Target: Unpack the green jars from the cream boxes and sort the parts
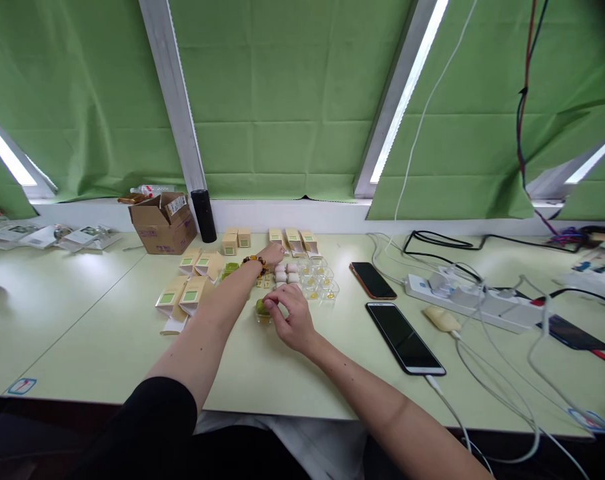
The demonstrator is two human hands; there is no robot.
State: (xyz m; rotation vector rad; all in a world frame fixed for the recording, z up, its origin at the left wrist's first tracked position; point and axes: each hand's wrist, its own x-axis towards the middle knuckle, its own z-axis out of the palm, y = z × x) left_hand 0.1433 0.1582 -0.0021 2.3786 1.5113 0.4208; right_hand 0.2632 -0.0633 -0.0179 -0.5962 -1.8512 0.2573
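My right hand (pixel 293 317) is closed in a pinch, thumb and forefinger at a green round piece (pixel 261 308) that sits in a small clear plastic cup (pixel 263 320). My left hand (pixel 272 253), with a beaded bracelet at the wrist, reaches across to the far side of several pale pink round pieces (pixel 287 273). Its fingers look curled; what they hold, if anything, is hidden. Right of the pink pieces stand several clear cups (pixel 319 280) with yellow spots inside. Small beige pieces (pixel 263 283) and green pieces (pixel 229 268) lie partly behind my left forearm.
Small kraft boxes with green labels stand in groups: left (pixel 193 293), back (pixel 293 241) and back left (pixel 231 243). A cardboard carton (pixel 165 223) and black bottle (pixel 203 215) are behind. Right lie two phones (pixel 372 280) (pixel 405 338), a power strip (pixel 467 303) and loose cables.
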